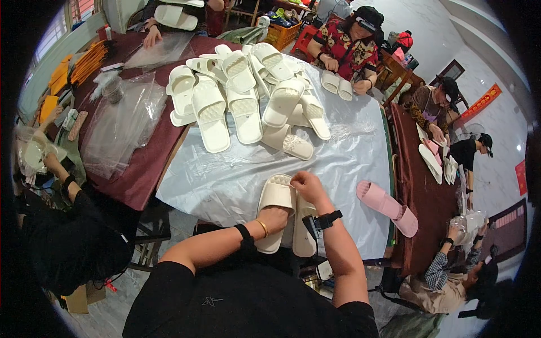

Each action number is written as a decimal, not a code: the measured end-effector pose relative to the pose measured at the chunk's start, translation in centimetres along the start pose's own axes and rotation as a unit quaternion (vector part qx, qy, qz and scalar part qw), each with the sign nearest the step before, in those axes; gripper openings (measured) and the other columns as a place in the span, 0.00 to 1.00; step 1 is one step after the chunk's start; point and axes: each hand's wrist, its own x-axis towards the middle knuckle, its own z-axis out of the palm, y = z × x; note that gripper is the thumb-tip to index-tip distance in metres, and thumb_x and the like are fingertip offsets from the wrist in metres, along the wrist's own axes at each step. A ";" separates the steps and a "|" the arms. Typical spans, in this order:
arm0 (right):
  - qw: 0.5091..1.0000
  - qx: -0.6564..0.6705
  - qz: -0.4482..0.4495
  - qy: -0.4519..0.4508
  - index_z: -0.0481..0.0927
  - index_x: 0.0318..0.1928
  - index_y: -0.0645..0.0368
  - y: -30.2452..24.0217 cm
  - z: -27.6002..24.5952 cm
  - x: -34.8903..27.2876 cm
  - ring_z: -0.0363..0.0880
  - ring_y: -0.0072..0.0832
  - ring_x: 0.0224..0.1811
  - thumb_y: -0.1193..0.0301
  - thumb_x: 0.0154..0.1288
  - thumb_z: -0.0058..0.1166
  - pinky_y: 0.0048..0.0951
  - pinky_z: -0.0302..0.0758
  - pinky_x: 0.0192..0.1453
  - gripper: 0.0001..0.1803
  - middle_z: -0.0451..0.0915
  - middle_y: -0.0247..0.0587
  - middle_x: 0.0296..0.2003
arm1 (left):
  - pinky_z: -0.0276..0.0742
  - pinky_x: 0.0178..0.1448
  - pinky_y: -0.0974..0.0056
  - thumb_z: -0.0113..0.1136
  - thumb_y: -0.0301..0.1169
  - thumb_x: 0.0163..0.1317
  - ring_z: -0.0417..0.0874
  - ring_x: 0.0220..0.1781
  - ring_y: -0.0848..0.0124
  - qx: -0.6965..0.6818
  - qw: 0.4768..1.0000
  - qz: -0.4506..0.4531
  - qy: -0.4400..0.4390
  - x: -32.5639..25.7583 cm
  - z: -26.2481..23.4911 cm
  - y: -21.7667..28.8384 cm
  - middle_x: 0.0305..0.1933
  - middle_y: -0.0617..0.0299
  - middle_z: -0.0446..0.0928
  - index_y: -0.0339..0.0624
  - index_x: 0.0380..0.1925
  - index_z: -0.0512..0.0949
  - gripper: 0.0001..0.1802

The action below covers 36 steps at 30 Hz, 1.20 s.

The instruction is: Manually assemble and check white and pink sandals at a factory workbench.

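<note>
Cream-white heap of slippers (211,121) on a silvery-blue sheet (349,152), with a soft pink slipper (373,194) off to its right.
The pair (277,195) in front of the heap is cream too, its insoles showing a puffy quilted pattern, a gold bangle (262,227) bright against it. Left of the heap run a maroon bench cover (141,188) and vivid orange packets (87,62); behind it, to the right, a co-worker's red shirt (344,48) carries black and tan figures.
</note>
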 end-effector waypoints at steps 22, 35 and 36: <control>0.993 0.089 0.060 0.041 0.79 0.36 0.65 1.0 1.5 -0.3 0.78 0.23 0.31 0.74 0.57 0.55 0.25 0.74 0.39 0.08 0.82 0.38 0.29 | 0.78 0.31 0.58 0.54 0.30 0.51 0.81 0.27 0.58 0.071 0.960 0.132 0.236 -2.7 -0.9 0.2 0.25 0.56 0.76 0.43 0.32 0.77 0.08; 0.992 0.123 0.002 0.002 0.79 0.34 0.66 0.9 1.6 -0.4 0.79 0.29 0.30 0.72 0.56 0.55 0.29 0.74 0.37 0.09 0.82 0.44 0.28 | 0.73 0.40 0.47 0.51 0.33 0.52 0.78 0.34 0.48 -0.102 0.982 -0.029 0.157 -4.1 -1.3 0.7 0.28 0.43 0.74 0.35 0.26 0.75 0.11; 0.996 0.094 -0.006 -0.007 0.79 0.35 0.65 0.3 1.3 -0.6 0.79 0.29 0.30 0.72 0.56 0.55 0.29 0.74 0.37 0.09 0.82 0.44 0.28 | 0.71 0.42 0.46 0.50 0.34 0.52 0.77 0.36 0.48 -0.081 0.981 -0.033 0.172 -4.1 -1.2 0.8 0.28 0.43 0.74 0.35 0.26 0.75 0.12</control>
